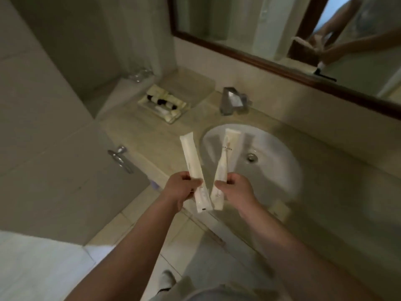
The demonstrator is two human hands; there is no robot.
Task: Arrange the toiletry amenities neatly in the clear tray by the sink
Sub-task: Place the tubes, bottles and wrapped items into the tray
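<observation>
L hand grips one long white sachet, R hand pinches a 2nd w/ toothbrush inside; both held up over near sink edge, prob. to compare before placing; clear tray sits far left on counter, already holding small bottles.

Two forearms are in view, bare from elbow to wrist. Each ends in a bare hand: the left grip and the right grip. At the bottom edge is grey legwear, too blurred to tell trousers from shorts. One foot wears a pale sock or shoe. The person's mirror reflection shows a light-coloured top, also blurred.
</observation>
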